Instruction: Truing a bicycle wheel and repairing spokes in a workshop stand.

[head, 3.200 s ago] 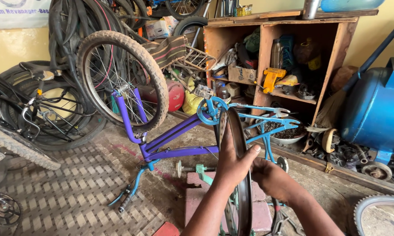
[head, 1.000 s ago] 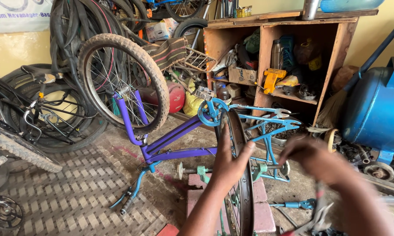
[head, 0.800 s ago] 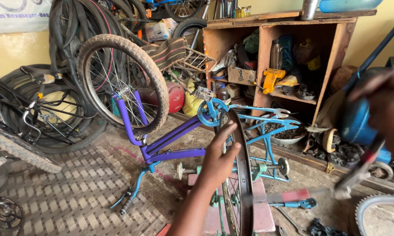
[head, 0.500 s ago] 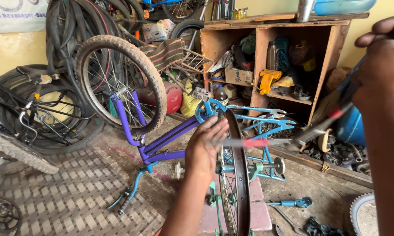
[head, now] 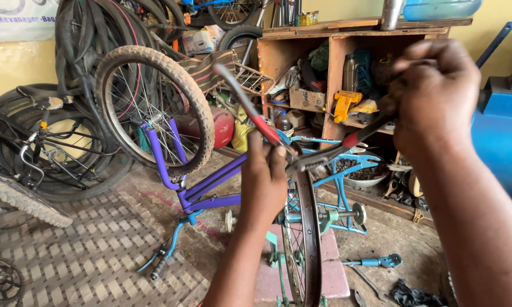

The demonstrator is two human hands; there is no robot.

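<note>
I see a bare, dull metal wheel rim (head: 308, 227), pliers (head: 301, 153) with glossy red plastic handles, a rough wooden shelf (head: 335, 42), and a knobbly matt rubber tyre (head: 171, 74).

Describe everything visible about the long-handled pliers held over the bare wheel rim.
The red-gripped, long-handled metal pliers are spread wide in a V. One dark handle with a red sleeve rises up and left past the left hand; the other runs up and right into the right hand, which grips its end. The grey metal head sits at the top edge of the upright bare metal wheel rim, beside the left fingers. Whether it bites the rim is unclear.
</note>
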